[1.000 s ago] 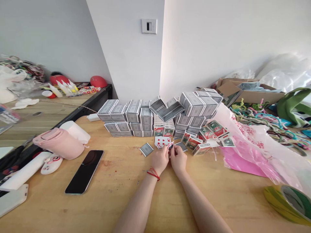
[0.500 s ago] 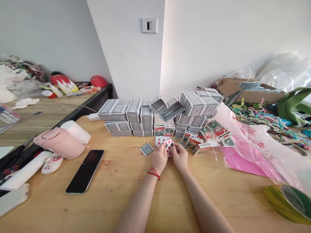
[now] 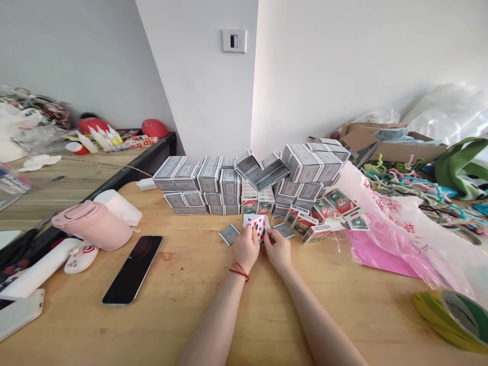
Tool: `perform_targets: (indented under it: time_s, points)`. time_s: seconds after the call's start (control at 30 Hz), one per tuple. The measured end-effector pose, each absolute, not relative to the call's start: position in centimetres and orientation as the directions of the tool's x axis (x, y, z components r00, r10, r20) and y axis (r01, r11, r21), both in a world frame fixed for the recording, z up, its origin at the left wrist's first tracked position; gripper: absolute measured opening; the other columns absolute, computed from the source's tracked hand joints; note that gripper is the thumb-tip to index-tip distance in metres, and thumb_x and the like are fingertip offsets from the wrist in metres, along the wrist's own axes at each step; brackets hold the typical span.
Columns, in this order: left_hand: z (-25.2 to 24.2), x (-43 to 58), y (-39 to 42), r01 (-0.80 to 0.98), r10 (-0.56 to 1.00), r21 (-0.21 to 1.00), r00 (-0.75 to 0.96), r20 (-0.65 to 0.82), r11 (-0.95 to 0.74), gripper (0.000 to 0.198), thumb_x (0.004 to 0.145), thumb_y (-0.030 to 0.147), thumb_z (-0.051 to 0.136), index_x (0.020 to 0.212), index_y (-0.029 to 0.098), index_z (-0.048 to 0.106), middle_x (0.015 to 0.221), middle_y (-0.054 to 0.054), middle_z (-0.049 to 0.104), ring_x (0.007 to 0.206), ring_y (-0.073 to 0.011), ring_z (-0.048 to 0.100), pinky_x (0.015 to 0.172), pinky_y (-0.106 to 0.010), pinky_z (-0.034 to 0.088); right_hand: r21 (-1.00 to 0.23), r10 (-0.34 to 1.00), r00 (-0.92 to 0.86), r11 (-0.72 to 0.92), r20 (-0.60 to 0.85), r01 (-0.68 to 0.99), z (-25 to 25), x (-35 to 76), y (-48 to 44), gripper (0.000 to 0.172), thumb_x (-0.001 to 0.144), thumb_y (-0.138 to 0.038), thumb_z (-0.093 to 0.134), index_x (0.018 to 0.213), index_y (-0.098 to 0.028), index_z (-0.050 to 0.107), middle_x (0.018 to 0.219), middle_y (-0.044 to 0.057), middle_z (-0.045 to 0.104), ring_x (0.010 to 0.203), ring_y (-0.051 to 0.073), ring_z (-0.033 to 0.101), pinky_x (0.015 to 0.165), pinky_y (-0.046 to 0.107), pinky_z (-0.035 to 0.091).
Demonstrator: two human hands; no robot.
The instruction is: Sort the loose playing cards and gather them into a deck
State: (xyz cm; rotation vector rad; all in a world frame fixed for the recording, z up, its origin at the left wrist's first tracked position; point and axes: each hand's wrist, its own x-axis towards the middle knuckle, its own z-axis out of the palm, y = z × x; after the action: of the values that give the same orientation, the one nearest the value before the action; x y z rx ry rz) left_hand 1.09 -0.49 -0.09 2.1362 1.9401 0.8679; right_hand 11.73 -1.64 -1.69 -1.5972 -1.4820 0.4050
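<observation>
cards [image 3: 257, 226] are up off the table [image 3: 183, 315], tilted, faces toward the camera, red hearts plus some dark pips showing; they sit between the two hands, just in front of the stacked blocks [image 3: 208, 179]; left hand [image 3: 246, 248] has them pinched, thumb against the near face; right hand [image 3: 278, 247] has its thumb and finger drawn in close by the right edge, but i can't tell if it's actually nipping a card or only touching; there's a backside-up card [image 3: 229, 234] just past the left hand, another gray back [image 3: 284, 231] beyond the right one, and a face-up card [image 3: 247, 218] behind the held ones.

my two cents on handling them: keep the left pinch light and near the edge so nothing bows; let the right fingertips steady the opposite edge and line up the corners; thin stuff like this probably slips or creases if you squeeze hard, and i'd keep the wrists low so you don't bump the blocks.

vs a second ago: way more of the held faces shows now, they were mostly tucked behind the fingers; left hand has shifted a bit left and now hides part of the backside-up card; the gray back is less covered; blocks look the same.
</observation>
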Motion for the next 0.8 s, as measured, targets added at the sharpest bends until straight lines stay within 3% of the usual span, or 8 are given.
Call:
perform_targets:
  time_s: [0.2,0.43,0.8]
  points:
    - [0.16,2.03,-1.2,0.846,0.941,0.481,0.07,0.331,-0.232,0.021,0.084,0.025,0.03,0.081,0.016,0.049,0.066,-0.006,0.062,0.059,-0.0144,0.058,0.048,-0.021,0.031,-0.493,0.855,0.251,0.006,0.453,0.87,-1.92,11.23,-1.63,0.03,0.08,-0.029,0.036,0.079,-0.015,0.062,0.056,0.006,0.061,0.05,0.015,0.054,0.048,0.022,0.034]
    - [0.33,1.84,-0.98,0.855,0.951,0.478,0.055,0.305,-0.203,0.022,0.085,0.024,0.029,0.083,0.015,0.049,0.064,-0.005,0.062,0.057,-0.0145,0.059,0.045,-0.021,0.03,-0.657,0.864,0.266,0.094,0.427,0.748,-1.83,11.66,-1.49,0.032,0.08,-0.03,0.034,0.096,-0.016,0.059,0.078,0.008,0.066,0.066,0.016,0.06,0.059,0.023,0.042]
    - [0.28,1.58,-1.03,0.835,0.944,0.473,0.151,0.294,-0.281,0.026,0.085,0.025,0.029,0.097,0.015,0.05,0.066,-0.006,0.063,0.06,-0.0152,0.059,0.048,-0.022,0.031,-0.608,0.861,0.279,0.043,0.425,0.793,-1.9,11.98,-1.49,0.035,0.08,-0.036,0.034,0.084,-0.016,0.062,0.066,0.007,0.066,0.056,0.016,0.059,0.053,0.022,0.039]
